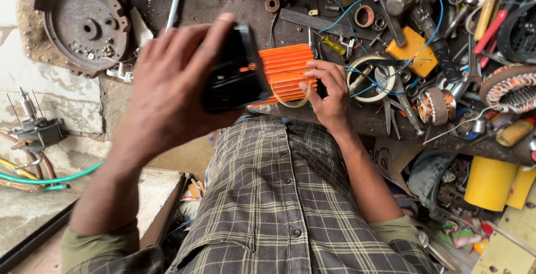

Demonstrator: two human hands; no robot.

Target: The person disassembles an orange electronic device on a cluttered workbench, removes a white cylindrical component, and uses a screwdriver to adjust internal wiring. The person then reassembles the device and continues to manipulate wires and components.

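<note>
- Left hand [167, 87]: raised above the near edge of the counter [234, 0], fingers spread and wrapped over the black end cap [234, 76] of the orange finned motor housing [287, 73]; clamped on that cap.
- Right hand [329, 95]: placed at the right end of the housing, fingers curled against the orange fins; thumb and fingertips touch a thin loop of clear band [290, 102] hanging at the lower edge. Whether the fingers pinch the band cannot be told.
- Housing position: centre of the scene, at the near edge of the counter, between the 2 hands, tilted.
- Just right of the right hand: a roll of pale tape [371, 78] with blue wire [357, 3] running across it.
- Far left: a rusty round motor end plate [84, 28].
- Far right: an orange block [412, 48] and a wound copper stator [511, 90].
- Near, below the hands: a checked shirt [279, 196].
</note>
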